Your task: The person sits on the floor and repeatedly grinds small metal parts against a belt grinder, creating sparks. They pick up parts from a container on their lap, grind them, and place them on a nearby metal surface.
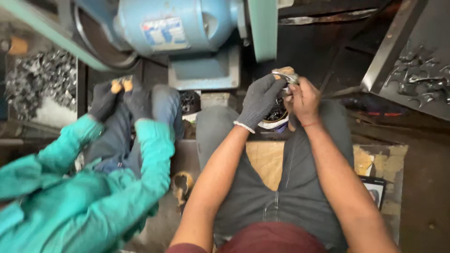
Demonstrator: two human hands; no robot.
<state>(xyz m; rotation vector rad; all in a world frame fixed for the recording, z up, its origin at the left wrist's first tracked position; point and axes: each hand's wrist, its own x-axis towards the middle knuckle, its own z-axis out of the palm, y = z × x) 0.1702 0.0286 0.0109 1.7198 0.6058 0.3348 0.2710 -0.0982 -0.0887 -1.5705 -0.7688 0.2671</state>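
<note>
The left hand [258, 100] wears a grey knitted cloth glove, matt and nubbly; the right hand [303, 99] is bare. Between them sits a small metal part [284, 75] with a dull shine. The motor [176, 26] has smooth, slightly glossy blue paint. The tray [389, 61] is dark matt metal holding shiny metal pieces [422, 77]. Trousers [276, 187] are grey matt cloth. A neighbour's sleeves [150, 154] are teal cloth.
</note>
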